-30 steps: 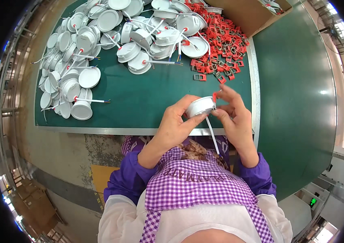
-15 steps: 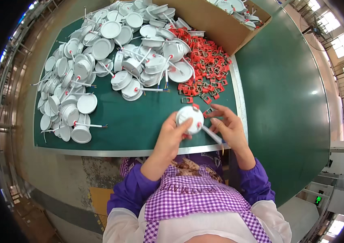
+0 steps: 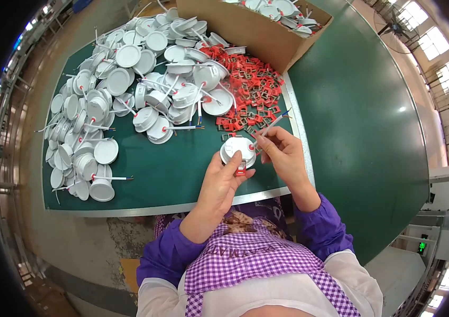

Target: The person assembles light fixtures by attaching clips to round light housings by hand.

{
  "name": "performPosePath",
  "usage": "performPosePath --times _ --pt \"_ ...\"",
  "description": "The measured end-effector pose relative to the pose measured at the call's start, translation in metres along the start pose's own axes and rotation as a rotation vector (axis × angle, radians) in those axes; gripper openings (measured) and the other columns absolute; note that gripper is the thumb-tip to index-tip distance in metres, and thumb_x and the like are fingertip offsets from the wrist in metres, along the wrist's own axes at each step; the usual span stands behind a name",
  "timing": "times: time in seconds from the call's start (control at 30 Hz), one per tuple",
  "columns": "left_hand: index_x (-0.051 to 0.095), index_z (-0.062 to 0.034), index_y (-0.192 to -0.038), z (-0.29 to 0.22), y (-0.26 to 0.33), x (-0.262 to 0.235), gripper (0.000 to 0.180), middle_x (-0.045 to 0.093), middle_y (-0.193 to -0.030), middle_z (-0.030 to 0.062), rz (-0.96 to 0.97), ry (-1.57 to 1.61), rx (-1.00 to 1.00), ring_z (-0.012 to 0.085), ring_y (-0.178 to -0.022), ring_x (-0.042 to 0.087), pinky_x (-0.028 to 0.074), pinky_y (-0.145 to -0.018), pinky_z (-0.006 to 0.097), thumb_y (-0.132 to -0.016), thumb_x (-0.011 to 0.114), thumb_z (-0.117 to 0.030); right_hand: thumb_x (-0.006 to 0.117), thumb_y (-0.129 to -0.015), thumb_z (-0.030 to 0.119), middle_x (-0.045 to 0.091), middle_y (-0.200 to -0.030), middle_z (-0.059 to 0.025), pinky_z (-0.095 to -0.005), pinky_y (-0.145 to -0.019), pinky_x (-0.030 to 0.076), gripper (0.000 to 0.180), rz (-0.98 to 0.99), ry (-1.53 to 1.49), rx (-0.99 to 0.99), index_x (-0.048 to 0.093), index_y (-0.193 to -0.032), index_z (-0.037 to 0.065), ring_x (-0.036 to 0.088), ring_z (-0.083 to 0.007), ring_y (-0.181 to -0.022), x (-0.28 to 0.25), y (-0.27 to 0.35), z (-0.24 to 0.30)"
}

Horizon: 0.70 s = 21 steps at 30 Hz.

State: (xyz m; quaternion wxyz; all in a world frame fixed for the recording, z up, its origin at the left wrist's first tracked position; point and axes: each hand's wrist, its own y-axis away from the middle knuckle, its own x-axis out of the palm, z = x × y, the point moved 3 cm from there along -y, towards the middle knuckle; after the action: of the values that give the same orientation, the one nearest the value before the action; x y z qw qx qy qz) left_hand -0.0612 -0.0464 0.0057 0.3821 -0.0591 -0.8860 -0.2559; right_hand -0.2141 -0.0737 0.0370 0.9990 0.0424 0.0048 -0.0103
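Above the near part of the green table, my left hand grips a white round lamp by its near-left side, thumb on top. A red clip with a metal frame sits at the lamp's near edge, beside my left fingers. From a red grommet on the lamp's right side runs a white cable, its bare wire ends pointing away to the right. My right hand is closed on that cable close to the lamp. Whether a clip is also between those fingertips is hard to see.
Many similar white lamps with cables are heaped at the left and back. Loose red clips lie piled behind my hands. A cardboard box holding more lamps stands at the back, and another green surface extends rightward beyond a metal edge strip.
The lamp has turned: its cable now points away instead of toward me, and a red clip shows at the near edge. My right hand has moved onto the cable. The whole view has shifted slightly.
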Motion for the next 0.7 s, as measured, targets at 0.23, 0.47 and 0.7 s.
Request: performPosePath --times 0.23,0.47,0.7 --pt "0.043 -0.0037 -0.131 0.002 0.002 0.011 0.039 0.058 -0.12 0.0102 0.046 -0.13 0.031 0.02 -0.105 0.061 0.053 -0.084 0.035 -0.097 0.058 -0.014 0.061 -0.095 0.011 0.062 -0.076 -0.0016 -0.0211 -0.053 0.044 0.013 -0.064 -0.057 -0.035 0.063 -0.098 -0.001 0.054 -0.0053 -0.06 -0.015 -0.007 0.01" --pt "0.049 -0.0026 -0.125 -0.01 0.012 -0.033 0.032 0.063 -0.111 0.0119 -0.037 -0.275 0.061 0.02 -0.097 0.064 0.052 -0.077 0.03 -0.096 0.058 -0.011 0.061 -0.092 0.011 0.067 -0.074 -0.0069 -0.0229 -0.053 0.047 0.014 -0.385 0.208 -0.202 0.064 -0.094 -0.002 0.058 -0.0083 -0.059 -0.13 -0.068 0.011" --pt "0.055 -0.0031 -0.116 -0.032 0.029 -0.074 0.02 0.065 -0.102 0.0103 -0.203 -0.283 0.183 0.017 -0.089 0.064 0.051 -0.072 0.027 -0.097 0.056 -0.01 0.062 -0.089 0.014 0.07 -0.076 -0.0091 -0.0283 -0.054 0.051 0.017 -0.834 0.647 -0.293 0.068 -0.097 0.0 0.069 -0.0162 -0.064 -0.386 -0.173 -0.009"
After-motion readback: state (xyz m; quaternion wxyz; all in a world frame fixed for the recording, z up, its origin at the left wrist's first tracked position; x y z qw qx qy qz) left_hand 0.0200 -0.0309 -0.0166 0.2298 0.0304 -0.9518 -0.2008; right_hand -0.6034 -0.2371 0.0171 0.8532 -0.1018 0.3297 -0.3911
